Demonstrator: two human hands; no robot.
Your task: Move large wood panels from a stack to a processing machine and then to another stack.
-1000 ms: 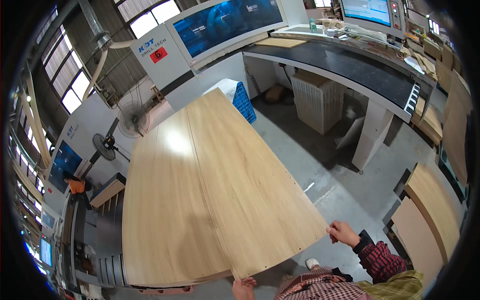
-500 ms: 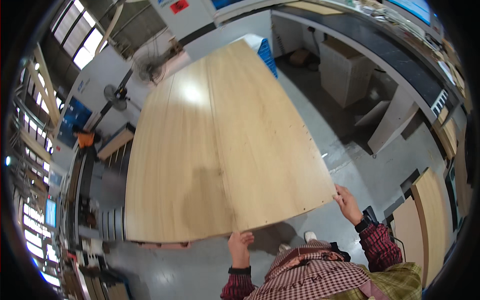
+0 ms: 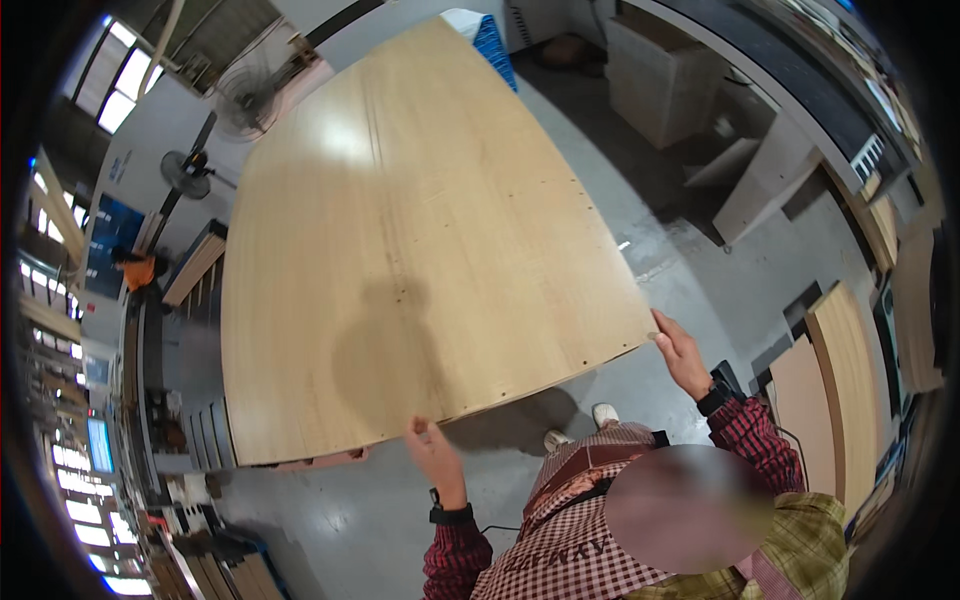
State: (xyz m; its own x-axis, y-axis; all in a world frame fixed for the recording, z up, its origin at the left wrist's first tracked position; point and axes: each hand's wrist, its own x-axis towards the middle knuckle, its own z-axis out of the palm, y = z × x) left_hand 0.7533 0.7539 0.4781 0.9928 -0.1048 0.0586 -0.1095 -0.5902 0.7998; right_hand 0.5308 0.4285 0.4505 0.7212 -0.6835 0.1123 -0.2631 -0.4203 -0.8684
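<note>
A large pale wooden panel point(image 3: 480, 250) lies flat in front of me, with small dark holes along its near and right edges and a faint dark line running down its middle. At its near right corner my right hand point(image 3: 684, 360) is closed on the edge, thumb at the top face and fingers along the side. My left hand point(image 3: 436, 465) is at the near edge, left of the middle. Its fingertips meet the panel's rim, but motion blur hides whether they grip it. My shadow falls across the wood.
A fan point(image 3: 187, 174) stands beyond the panel's far left side. Under the dark-topped counter point(image 3: 800, 110) at the right is a pale box point(image 3: 660, 75). Thick boards point(image 3: 845, 390) lean at my right. A person in orange point(image 3: 138, 270) is far left.
My left hand has shifted left along the near edge. My right hand stays at the corner. The whole view has moved, and the panel's middle line looks fainter.
</note>
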